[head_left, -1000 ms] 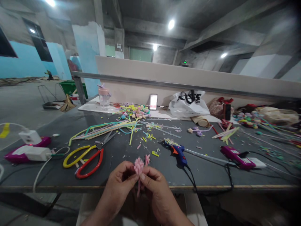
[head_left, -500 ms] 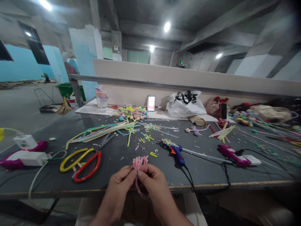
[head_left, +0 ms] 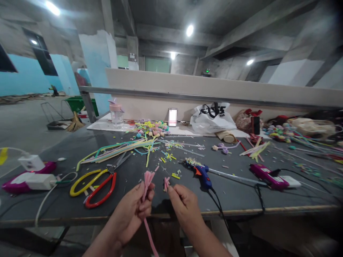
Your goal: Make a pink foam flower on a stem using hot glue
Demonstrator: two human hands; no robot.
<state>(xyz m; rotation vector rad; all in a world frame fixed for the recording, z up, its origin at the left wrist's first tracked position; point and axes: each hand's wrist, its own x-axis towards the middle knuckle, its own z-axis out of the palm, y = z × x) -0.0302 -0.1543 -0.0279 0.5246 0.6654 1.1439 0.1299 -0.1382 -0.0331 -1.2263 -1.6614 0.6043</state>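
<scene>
My left hand [head_left: 135, 207] is closed around a bunch of fuzzy pink pipe cleaners [head_left: 148, 180]. Their cut ends fan out above the fingers, and one long pink stem hangs down past the table edge. My right hand [head_left: 184, 205] is apart from the left, its thumb and forefinger pinched at some short pink pipe-cleaner pieces [head_left: 166, 183] just over or on the table. Left of my hands lie large scissors [head_left: 114, 178] with one yellow and one red handle loop. To the right is a blue glue gun [head_left: 203, 175] with a clear glue stick in it.
The dark table [head_left: 128, 194] carries a bundle of pastel pipe cleaners [head_left: 118, 150], small yellow and green offcuts [head_left: 168, 156] and a heap of finished flowers [head_left: 152, 127]. Purple power strips [head_left: 268, 176] with cables lie at both sides. A phone [head_left: 173, 117] and a white bag [head_left: 213, 117] stand behind.
My hands have come apart. The left has moved left with the pink bunch, showing the hanging stem; the right has shifted right to the short pink pieces.
</scene>
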